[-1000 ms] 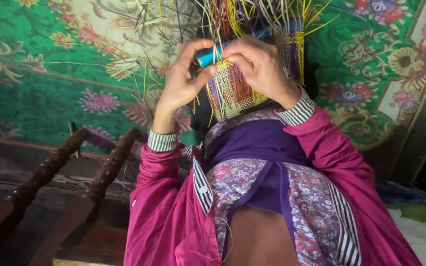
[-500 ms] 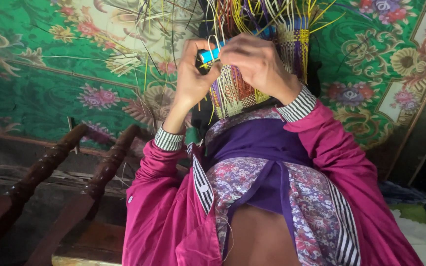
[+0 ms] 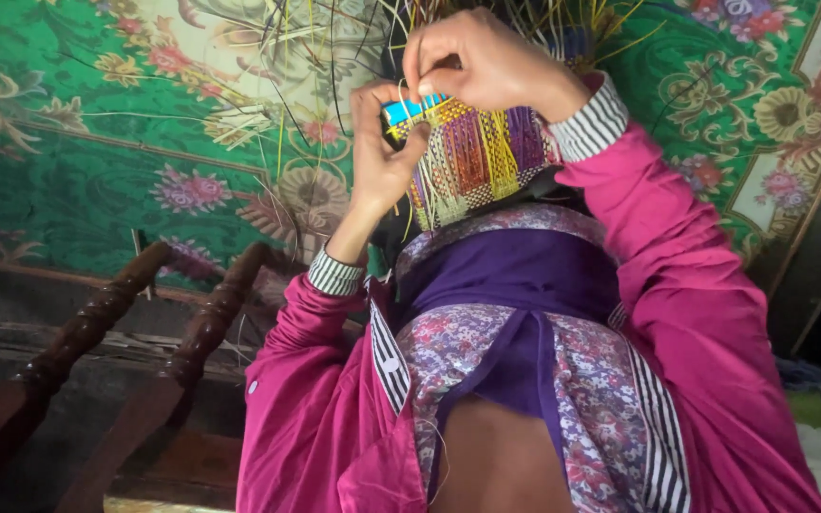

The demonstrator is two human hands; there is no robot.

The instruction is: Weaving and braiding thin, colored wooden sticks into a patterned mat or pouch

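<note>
Woven straw in yellow, purple and red, the half-made basket [image 3: 482, 161], is pinched closed-fingered above the lap by the left hand [image 3: 382, 157] and right hand [image 3: 482, 62], beside a blue strip [image 3: 409, 107], where loose strands might be slipped and unravelled.

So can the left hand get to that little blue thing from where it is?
Probably yes: the left hand already seems to touch the blue thing at the woven piece, with nothing between them.

a half-woven multicoloured strip panel [image 3: 482, 161] held upright, loose strands [image 3: 334, 57] splaying upward.
</note>
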